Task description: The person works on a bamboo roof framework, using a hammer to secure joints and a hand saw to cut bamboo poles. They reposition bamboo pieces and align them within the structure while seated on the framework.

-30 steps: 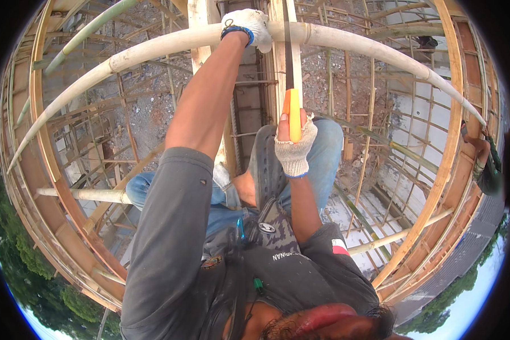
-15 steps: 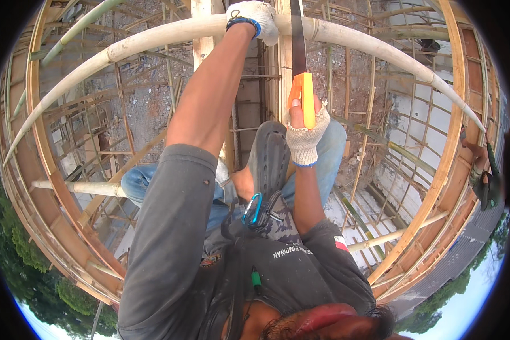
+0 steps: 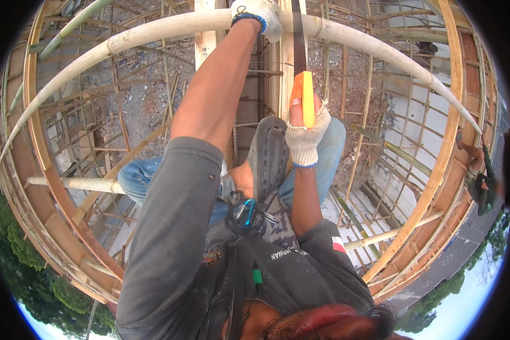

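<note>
at the top centre of the view, the orange-handled saw crosses the pale bamboo pole just right of the gloved left hand, whose fingers wrap the pole; the fingers of the right hand curl around the handle, now nearer the pole than a second ago, suggesting a forward stroke; the blade is dark and straight

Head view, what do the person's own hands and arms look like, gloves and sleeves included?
Left hand: off-white knitted glove, blue cuff edge, dark looped cord. Right hand: similar frayed glove, thumb tip bare, thin blue hem. Left sleeve and right sleeve: both dark grey, the right bearing a red-and-white patch.
</note>
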Motion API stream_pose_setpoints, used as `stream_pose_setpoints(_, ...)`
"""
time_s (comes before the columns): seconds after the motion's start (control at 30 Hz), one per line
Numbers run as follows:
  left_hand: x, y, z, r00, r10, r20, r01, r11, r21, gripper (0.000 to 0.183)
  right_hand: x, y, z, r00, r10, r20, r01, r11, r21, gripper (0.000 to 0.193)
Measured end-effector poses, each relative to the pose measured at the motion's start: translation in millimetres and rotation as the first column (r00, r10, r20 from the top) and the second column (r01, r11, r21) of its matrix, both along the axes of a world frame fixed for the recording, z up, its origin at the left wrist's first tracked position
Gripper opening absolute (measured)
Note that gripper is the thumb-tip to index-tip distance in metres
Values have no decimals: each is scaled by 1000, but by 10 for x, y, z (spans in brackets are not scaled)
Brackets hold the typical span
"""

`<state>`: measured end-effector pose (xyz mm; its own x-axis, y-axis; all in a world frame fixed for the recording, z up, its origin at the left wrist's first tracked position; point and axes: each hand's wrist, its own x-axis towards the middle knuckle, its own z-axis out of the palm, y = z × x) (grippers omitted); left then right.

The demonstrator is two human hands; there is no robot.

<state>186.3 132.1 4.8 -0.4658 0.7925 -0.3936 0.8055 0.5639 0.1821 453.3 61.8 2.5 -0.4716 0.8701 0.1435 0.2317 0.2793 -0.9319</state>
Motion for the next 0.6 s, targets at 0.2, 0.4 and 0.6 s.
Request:
stream_pose_setpoints(0.2,17,15,29,1000,-24,3,24,1000,-17,47,47,-108,15,999,-36,8,36,999,-11,12)
stream_pose_setpoints(0.4,39,13,63,999,-23,22,24,998,-52,47,-73,-9,63,999,-23,25,25,995,-101,11)
stream_pose_setpoints(0.6,43,-4,92,999,20,29,-19,998,-52,46,-46,-1,29,999,-31,10,32,995,-94,13)
